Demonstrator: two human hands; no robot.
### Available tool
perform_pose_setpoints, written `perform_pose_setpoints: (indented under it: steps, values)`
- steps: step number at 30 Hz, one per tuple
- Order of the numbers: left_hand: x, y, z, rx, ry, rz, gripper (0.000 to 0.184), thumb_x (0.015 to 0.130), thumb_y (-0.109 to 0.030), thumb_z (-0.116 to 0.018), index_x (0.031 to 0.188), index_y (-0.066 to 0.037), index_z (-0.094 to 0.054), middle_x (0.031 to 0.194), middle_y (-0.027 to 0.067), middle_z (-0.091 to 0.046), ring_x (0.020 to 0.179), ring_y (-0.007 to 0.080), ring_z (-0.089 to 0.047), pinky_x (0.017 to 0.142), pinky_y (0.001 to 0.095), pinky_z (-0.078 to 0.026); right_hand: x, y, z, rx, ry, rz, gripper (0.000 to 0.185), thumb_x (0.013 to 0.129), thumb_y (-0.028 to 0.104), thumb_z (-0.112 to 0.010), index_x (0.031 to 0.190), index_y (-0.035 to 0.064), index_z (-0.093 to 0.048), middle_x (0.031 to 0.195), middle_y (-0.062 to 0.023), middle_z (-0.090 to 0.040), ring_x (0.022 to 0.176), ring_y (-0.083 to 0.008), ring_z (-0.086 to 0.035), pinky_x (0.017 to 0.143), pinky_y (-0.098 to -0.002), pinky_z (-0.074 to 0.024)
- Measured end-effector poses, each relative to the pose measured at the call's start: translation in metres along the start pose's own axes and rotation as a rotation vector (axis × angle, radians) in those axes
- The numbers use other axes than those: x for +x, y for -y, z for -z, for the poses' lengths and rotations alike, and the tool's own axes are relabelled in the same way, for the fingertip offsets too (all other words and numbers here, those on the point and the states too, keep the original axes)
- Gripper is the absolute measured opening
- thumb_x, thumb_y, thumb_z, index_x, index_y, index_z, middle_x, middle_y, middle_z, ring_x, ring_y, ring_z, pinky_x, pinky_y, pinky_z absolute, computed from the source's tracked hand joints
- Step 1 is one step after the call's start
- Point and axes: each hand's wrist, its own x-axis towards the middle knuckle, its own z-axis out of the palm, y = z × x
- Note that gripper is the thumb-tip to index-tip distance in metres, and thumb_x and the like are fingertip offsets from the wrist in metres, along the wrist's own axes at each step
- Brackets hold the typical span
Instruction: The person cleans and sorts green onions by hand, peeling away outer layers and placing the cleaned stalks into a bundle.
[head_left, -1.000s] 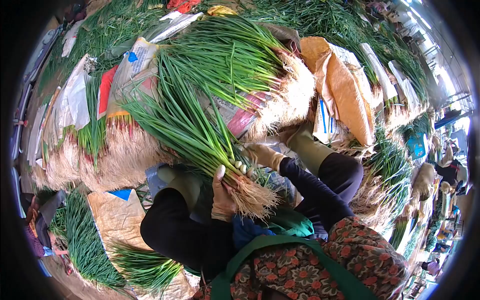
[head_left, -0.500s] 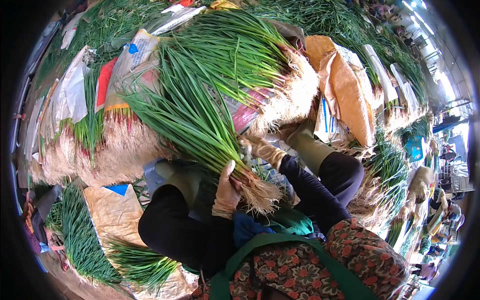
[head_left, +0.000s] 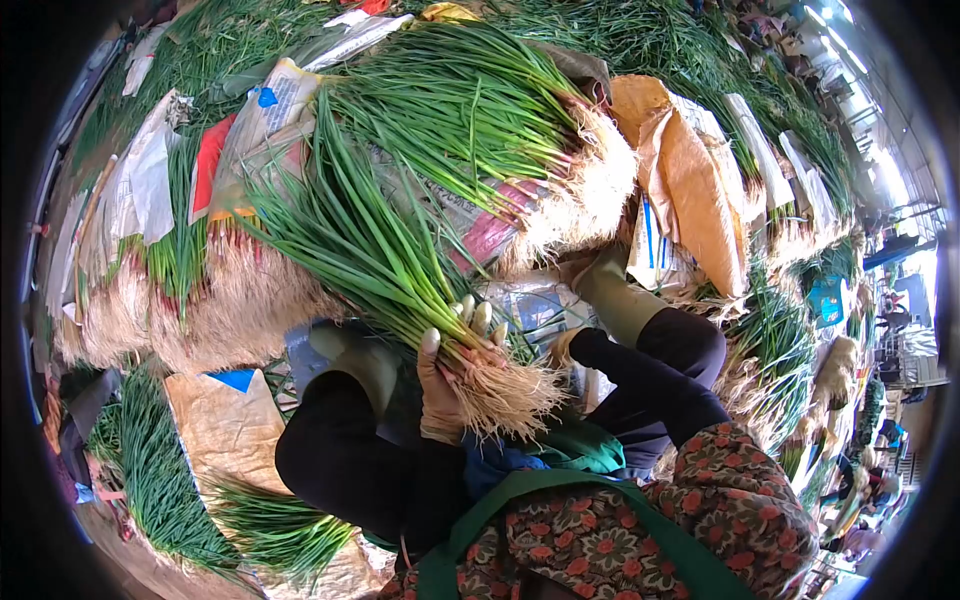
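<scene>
My left hand [head_left: 441, 392], in a pale glove, is wrapped round a bunch of green onions [head_left: 395, 265] near its root end. The fingertips show on the far side of the stems. Long green leaves point up and left, while the pale stringy roots hang toward my lap. My right hand [head_left: 563, 346], also gloved, is low beside my right knee, apart from the bunch. Its fingers are hidden, so its grip does not show. A larger pile of green onions [head_left: 470, 120] lies in front of me, roots to the right.
Root-on bundles under sacks [head_left: 270, 130] line the left. An orange-tan sack [head_left: 690, 190] lies right of the pile. More green onions [head_left: 165, 470] and a tan sack [head_left: 230, 425] are at lower left. Other people [head_left: 885, 490] are far right.
My right hand has left the stems and dropped toward my right knee. My left hand still grips the bunch, its fingers now visible round the stems.
</scene>
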Motion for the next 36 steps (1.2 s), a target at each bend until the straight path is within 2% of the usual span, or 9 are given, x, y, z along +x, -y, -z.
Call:
perform_pose_setpoints:
  steps: [4,7,12,16,18,21,30,33,36]
  values:
    - [0.001,-0.008,0.006,-0.008,0.189,0.217,0.052,0.088,-0.040,-0.051,0.125,-0.004,-0.045,0.120,0.0138,-0.056,0.090,0.0218,-0.060,0.087,0.0410,-0.049,-0.021,0.009,0.057,0.072,-0.130,0.067,0.033,0.091,0.034,-0.046,0.100,0.0069,-0.063,0.080,-0.0165,-0.064,0.072,-0.0298,-0.065,0.061,-0.0402,-0.0520]
    - [0.009,-0.006,0.018,0.164,0.090,0.150,0.050,0.089,-0.040,-0.051,0.124,-0.004,-0.047,0.111,0.0127,-0.061,0.086,0.0217,-0.061,0.086,0.0409,-0.049,0.018,0.007,0.115,0.391,-1.114,0.119,0.024,0.089,0.025,-0.047,0.097,0.0063,-0.060,0.064,-0.0163,-0.060,0.059,-0.0340,-0.061,0.058,-0.0433,-0.0489]
    - [0.016,-0.008,0.045,0.074,0.127,0.204,0.049,0.087,-0.036,-0.055,0.119,0.001,-0.051,0.106,0.0114,-0.063,0.094,0.0243,-0.061,0.084,0.0424,-0.049,0.089,0.000,0.090,-0.672,-0.980,-0.604,0.024,0.086,0.027,-0.049,0.094,0.0076,-0.060,0.067,-0.0167,-0.062,0.061,-0.0332,-0.063,0.055,-0.0458,-0.0492]
    - [0.021,-0.002,0.041,0.172,-0.015,0.172,0.042,0.087,-0.031,-0.055,0.117,-0.001,-0.053,0.098,0.0098,-0.063,0.087,0.0231,-0.061,0.082,0.0377,-0.050,-0.017,0.040,0.101,0.048,-0.880,0.098,0.027,0.087,0.038,-0.052,0.095,0.0144,-0.062,0.069,-0.0125,-0.064,0.054,-0.0292,-0.062,0.047,-0.0434,-0.0483]
    - [0.025,0.000,0.055,0.169,-0.016,0.199,0.042,0.087,-0.031,-0.056,0.118,-0.001,-0.053,0.101,0.0114,-0.063,0.089,0.0229,-0.061,0.083,0.0378,-0.050,-0.071,0.076,0.111,0.290,-0.308,0.081,0.025,0.086,0.032,-0.055,0.104,0.0155,-0.062,0.084,-0.0116,-0.066,0.073,-0.0279,-0.065,0.066,-0.0395,-0.0515]
    - [0.029,0.002,0.066,0.130,-0.003,0.199,0.038,0.088,-0.028,-0.053,0.114,0.000,-0.054,0.109,0.0130,-0.061,0.096,0.0265,-0.060,0.085,0.0417,-0.050,-0.068,0.058,0.090,0.458,-0.194,0.447,0.027,0.088,0.024,-0.052,0.111,0.0116,-0.059,0.094,-0.0115,-0.066,0.085,-0.0231,-0.063,0.076,-0.0345,-0.0495]
    - [0.019,-0.003,0.054,0.247,-0.072,0.183,0.038,0.086,-0.033,-0.055,0.107,-0.001,-0.055,0.092,0.0121,-0.063,0.085,0.0265,-0.061,0.079,0.0422,-0.051,0.006,0.102,0.102,1.576,-0.216,0.087,0.028,0.090,0.028,-0.057,0.105,0.0040,-0.060,0.081,-0.0023,-0.060,0.064,-0.0097,-0.052,0.056,-0.0248,-0.0448]
    - [0.013,-0.002,0.044,0.214,-0.051,0.147,0.041,0.085,-0.034,-0.055,0.108,0.000,-0.055,0.090,0.0136,-0.063,0.081,0.0263,-0.062,0.075,0.0401,-0.052,0.052,0.098,0.046,1.252,-0.812,0.096,0.028,0.089,0.034,-0.055,0.088,0.0067,-0.062,0.063,-0.0022,-0.056,0.055,-0.0152,-0.054,0.052,-0.0290,-0.0443]
    - [0.008,-0.006,0.029,0.190,-0.065,0.157,0.041,0.085,-0.034,-0.055,0.108,0.001,-0.055,0.089,0.0135,-0.063,0.079,0.0256,-0.062,0.074,0.0386,-0.052,0.008,0.095,0.072,1.461,-0.336,0.144,0.035,0.088,0.039,-0.056,0.092,0.0060,-0.064,0.061,-0.0006,-0.053,0.051,-0.0091,-0.050,0.047,-0.0216,-0.0410]
